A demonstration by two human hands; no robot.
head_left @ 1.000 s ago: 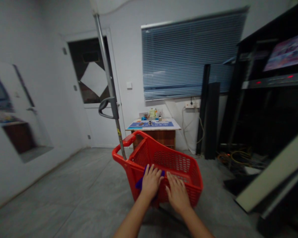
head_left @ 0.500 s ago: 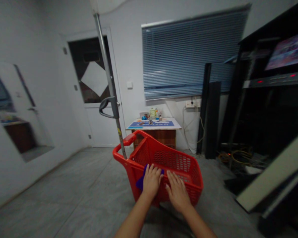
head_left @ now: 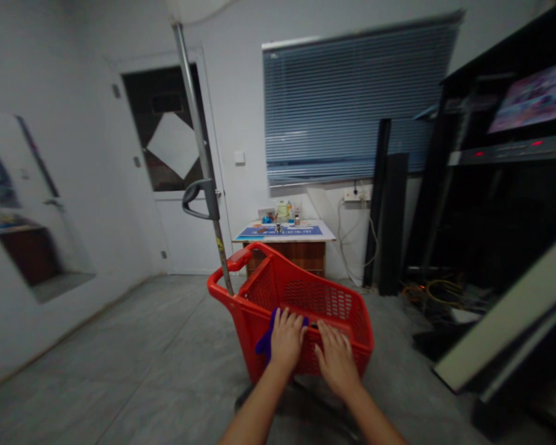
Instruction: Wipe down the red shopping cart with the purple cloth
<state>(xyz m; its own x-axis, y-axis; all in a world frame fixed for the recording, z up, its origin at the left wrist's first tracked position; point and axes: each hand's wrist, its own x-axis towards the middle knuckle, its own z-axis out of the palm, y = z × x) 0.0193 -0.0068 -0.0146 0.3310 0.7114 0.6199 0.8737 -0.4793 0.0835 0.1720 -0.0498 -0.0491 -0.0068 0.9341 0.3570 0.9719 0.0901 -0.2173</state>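
Observation:
A red plastic shopping cart (head_left: 254, 296) with perforated basket walls stands in front of me. My left hand (head_left: 287, 340) is over the near rim of the basket, closed on a purple cloth (head_left: 264, 343) that it presses against the rim and outer side. Part of the cloth hangs out left of the hand; its middle is under my palm and fingers. To the right, my right hand (head_left: 336, 355) lies over the same rim with its fingers stretched out and nothing visible in it. A metal pole with a grey handle (head_left: 204, 199) rises at the cart's push-bar end.
Behind the cart, a low table (head_left: 327, 230) carries a blue-and-white sheet and small items. A long pale board (head_left: 505, 315) leans at the right, near a dark rack (head_left: 472, 210) and cables on the floor. A white door (head_left: 180, 241) is at the back left.
Both hands have shifted slightly rightward along the rim, the cloth moving with the left one. The cart and room sit slightly further left in view.

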